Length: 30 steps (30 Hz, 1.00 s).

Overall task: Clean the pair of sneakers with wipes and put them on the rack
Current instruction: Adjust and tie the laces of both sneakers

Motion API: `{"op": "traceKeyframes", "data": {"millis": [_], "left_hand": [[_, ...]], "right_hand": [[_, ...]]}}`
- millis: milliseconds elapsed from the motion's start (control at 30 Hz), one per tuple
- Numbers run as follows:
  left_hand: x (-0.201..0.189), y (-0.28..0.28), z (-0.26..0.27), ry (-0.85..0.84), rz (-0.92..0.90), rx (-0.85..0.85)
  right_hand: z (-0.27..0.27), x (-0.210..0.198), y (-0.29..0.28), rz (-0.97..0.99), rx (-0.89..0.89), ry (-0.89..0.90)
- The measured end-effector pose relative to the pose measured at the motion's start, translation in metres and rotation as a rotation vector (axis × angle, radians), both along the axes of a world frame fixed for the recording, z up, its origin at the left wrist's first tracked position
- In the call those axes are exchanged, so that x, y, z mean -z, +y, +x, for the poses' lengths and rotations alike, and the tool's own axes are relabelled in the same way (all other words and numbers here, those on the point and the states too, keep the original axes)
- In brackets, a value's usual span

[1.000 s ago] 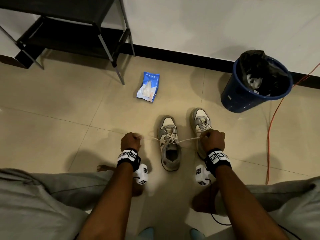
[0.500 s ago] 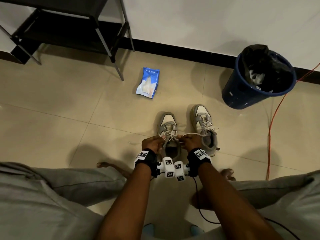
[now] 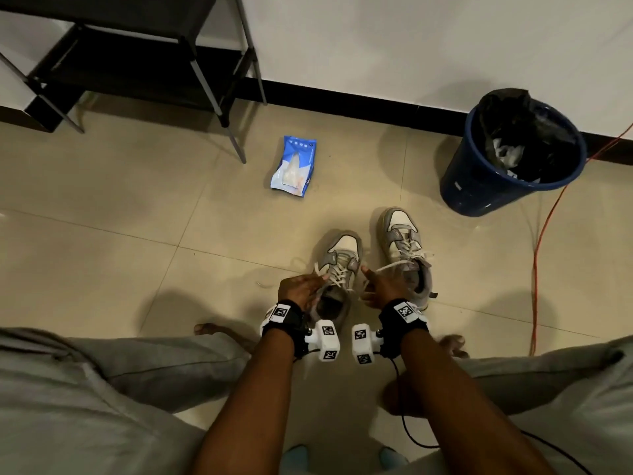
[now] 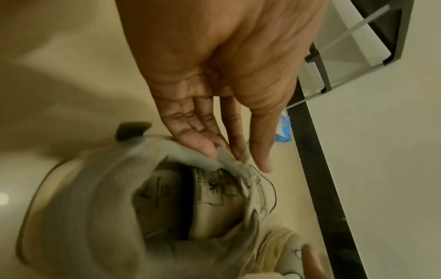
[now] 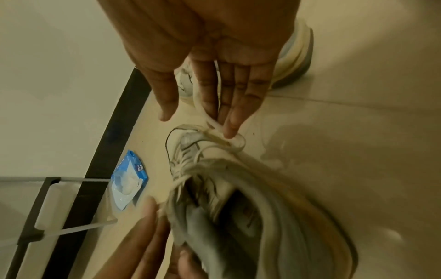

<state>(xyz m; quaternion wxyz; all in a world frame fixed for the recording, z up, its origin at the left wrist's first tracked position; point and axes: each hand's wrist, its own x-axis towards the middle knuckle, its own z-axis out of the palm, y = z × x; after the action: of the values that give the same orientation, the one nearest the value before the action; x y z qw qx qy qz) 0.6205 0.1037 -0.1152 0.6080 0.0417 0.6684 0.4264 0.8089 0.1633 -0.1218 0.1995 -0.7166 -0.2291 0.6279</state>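
Two grey-and-white sneakers stand side by side on the tiled floor. Both of my hands are at the left sneaker (image 3: 339, 265), the nearer one. My left hand (image 3: 310, 286) has straight fingers (image 4: 205, 147) touching that sneaker's grey collar (image 4: 114, 188) beside the lacing. My right hand (image 3: 375, 286) is spread, thumb out, and a white lace (image 5: 235, 140) runs between its straight fingers (image 5: 235, 113). The right sneaker (image 3: 404, 248) stands further off with loose laces. The blue wipes pack (image 3: 294, 166) lies beyond the shoes. The black rack (image 3: 137, 53) stands at the far left wall.
A blue bin (image 3: 479, 186) with a black liner stands at the far right by the wall. An orange cable (image 3: 537, 269) runs along the floor on the right. My knees and bare feet frame the shoes on both sides.
A second ago both fists pulled the laces taut to either side. They then came together over the left sneaker; now the fingers have straightened and the hands have moved slightly apart.
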Motion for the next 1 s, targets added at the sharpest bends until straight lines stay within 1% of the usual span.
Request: {"op": "traceKeyframes", "data": {"millis": [33, 133, 200, 267, 333, 433, 567, 667, 733, 800, 867, 933, 1000], "left_hand": [[0.002, 0.001, 0.001, 0.014, -0.008, 0.01], [0.005, -0.002, -0.001, 0.066, -0.047, 0.072], [0.008, -0.004, 0.0, 0.09, -0.051, 0.101], [0.01, -0.003, 0.002, 0.092, -0.074, 0.109], [0.012, -0.003, 0.003, 0.082, -0.083, 0.105], [0.014, -0.005, 0.001, 0.036, -0.065, 0.074], [0.009, -0.008, 0.002, -0.042, -0.04, 0.003], [0.011, -0.015, 0.0, -0.094, -0.077, -0.036], [0.016, -0.02, -0.003, -0.143, -0.112, -0.106], [0.017, -0.024, -0.003, -0.203, -0.113, -0.171], [0.013, -0.022, -0.001, -0.203, -0.061, -0.181], [0.004, -0.016, -0.001, -0.153, 0.019, -0.137], [-0.011, -0.007, 0.001, -0.135, 0.108, -0.074]], "right_hand": [[-0.002, 0.01, -0.002, -0.017, -0.006, 0.02], [-0.004, 0.023, -0.013, -0.048, -0.033, -0.039], [-0.004, 0.024, -0.02, -0.091, -0.017, -0.064], [-0.008, 0.021, -0.023, -0.127, -0.003, -0.02], [-0.01, 0.021, -0.02, -0.121, 0.005, 0.029], [-0.012, 0.021, -0.012, -0.127, -0.009, 0.047], [-0.013, 0.02, 0.0, -0.143, -0.01, -0.025], [-0.01, 0.024, 0.003, -0.15, 0.02, -0.102], [-0.009, 0.03, 0.001, -0.158, 0.068, -0.086], [-0.011, 0.027, -0.005, -0.167, 0.124, -0.004], [-0.013, 0.018, -0.009, -0.157, 0.23, 0.16], [-0.012, 0.011, -0.005, -0.112, 0.317, 0.315], [-0.011, -0.001, 0.002, -0.06, 0.315, 0.42]]}}
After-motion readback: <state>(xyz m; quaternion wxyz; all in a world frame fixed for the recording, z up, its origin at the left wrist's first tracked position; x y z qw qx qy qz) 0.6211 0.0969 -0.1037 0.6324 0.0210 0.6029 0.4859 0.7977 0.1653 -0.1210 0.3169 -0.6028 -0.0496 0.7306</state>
